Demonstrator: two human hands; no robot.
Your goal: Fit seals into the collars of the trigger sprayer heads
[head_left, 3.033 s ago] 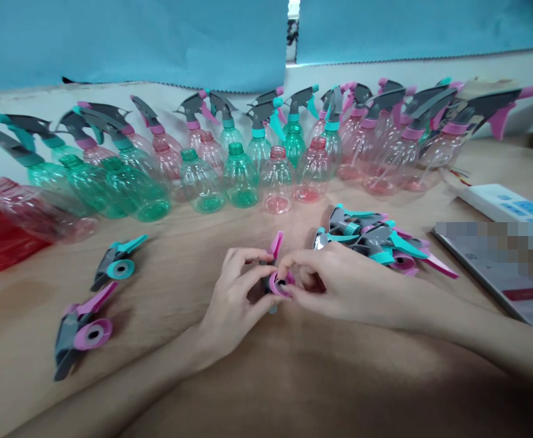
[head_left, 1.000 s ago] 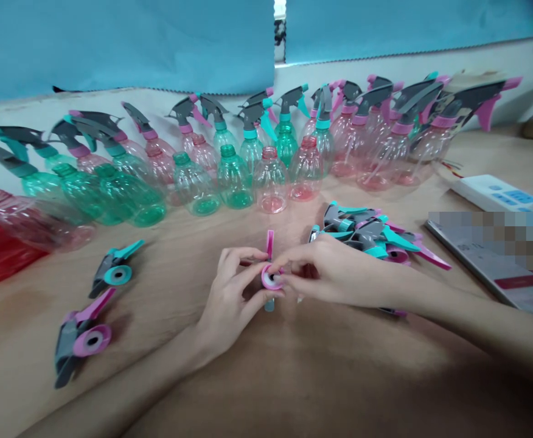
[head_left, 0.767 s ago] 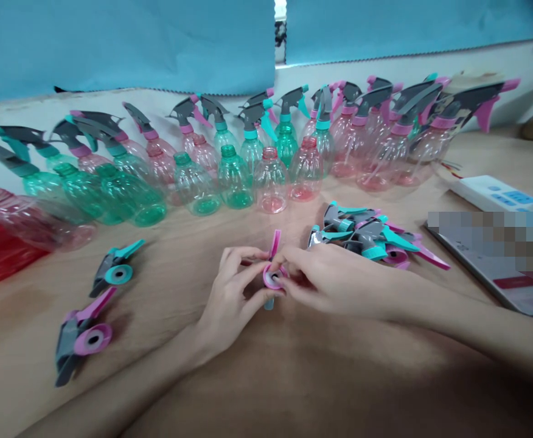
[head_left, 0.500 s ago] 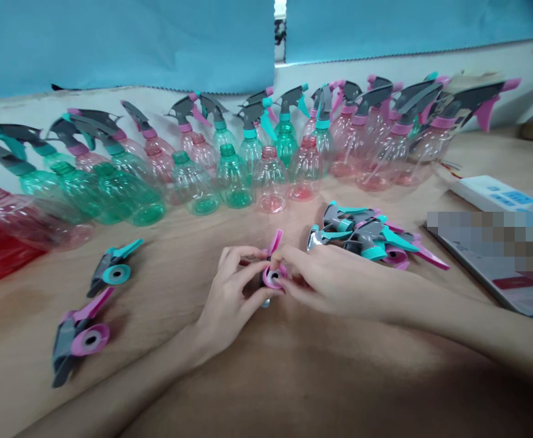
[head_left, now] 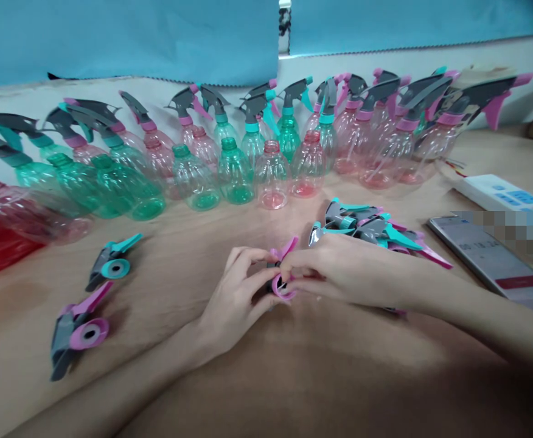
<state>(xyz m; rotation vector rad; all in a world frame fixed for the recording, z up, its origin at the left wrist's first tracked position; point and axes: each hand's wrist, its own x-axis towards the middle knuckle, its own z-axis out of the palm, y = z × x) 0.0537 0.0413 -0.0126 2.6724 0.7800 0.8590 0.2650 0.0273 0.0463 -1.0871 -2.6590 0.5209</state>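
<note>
Between my hands is a grey trigger sprayer head with a pink lever and pink collar, its collar opening facing me. My left hand grips it from the left, thumb below and fingers above. The fingertips of my right hand are pinched at the collar's opening; whether they hold a small part inside it is hidden. To the left lie two loose sprayer heads, one with a turquoise collar and one with a pink collar. A pile of sprayer heads lies just beyond my right hand.
Several green and pink clear bottles stand along the wall, many with sprayer heads on. A pink bottle lies beside a red bag at left. A phone and a white box are at right.
The sprayer head has shifted slightly right and tilted. The pale ring seen in its collar is no longer visible, and my right fingers now cover more of the opening.
</note>
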